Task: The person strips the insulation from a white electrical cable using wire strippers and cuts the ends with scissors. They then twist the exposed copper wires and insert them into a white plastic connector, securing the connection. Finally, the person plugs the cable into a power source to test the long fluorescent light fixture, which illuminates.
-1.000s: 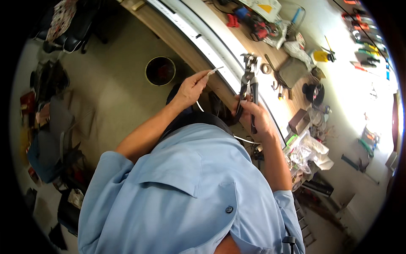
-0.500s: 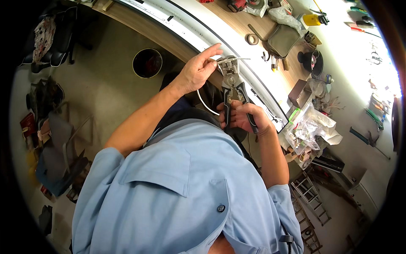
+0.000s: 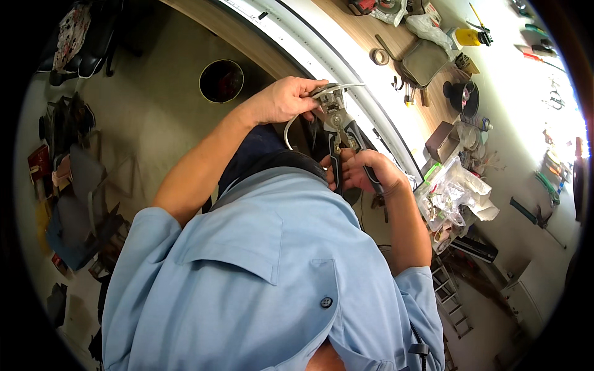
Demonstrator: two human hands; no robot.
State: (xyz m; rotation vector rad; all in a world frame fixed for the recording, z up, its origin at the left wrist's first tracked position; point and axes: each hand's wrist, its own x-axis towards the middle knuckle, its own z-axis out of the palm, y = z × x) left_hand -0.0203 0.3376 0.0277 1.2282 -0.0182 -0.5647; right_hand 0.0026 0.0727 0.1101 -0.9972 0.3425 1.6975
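My right hand [image 3: 374,169] is wrapped round the black-and-grey handles of a wire stripper [image 3: 335,119], whose metal jaws point away from me. The handles stand apart. A thin white cable [image 3: 288,132] loops below my left hand and crosses the jaws; its free end sticks out to the right over the bench. My left hand [image 3: 286,101] pinches the cable just left of the jaws, fingertips close against the tool head. Some fingers of the right hand are hidden behind the handles.
A workbench [image 3: 365,26] with a lit white strip along its edge curves ahead. On it lie a tape roll [image 3: 379,57], a grey-green tray [image 3: 424,63], a black bowl-shaped thing [image 3: 463,99] and plastic bags [image 3: 458,195]. A dark bucket [image 3: 221,81] stands on the floor at left.
My left hand's raised fingers have come down and closed on the cable beside the jaws. The stripper stays in my right hand, nearly in place. The view has shifted slightly.
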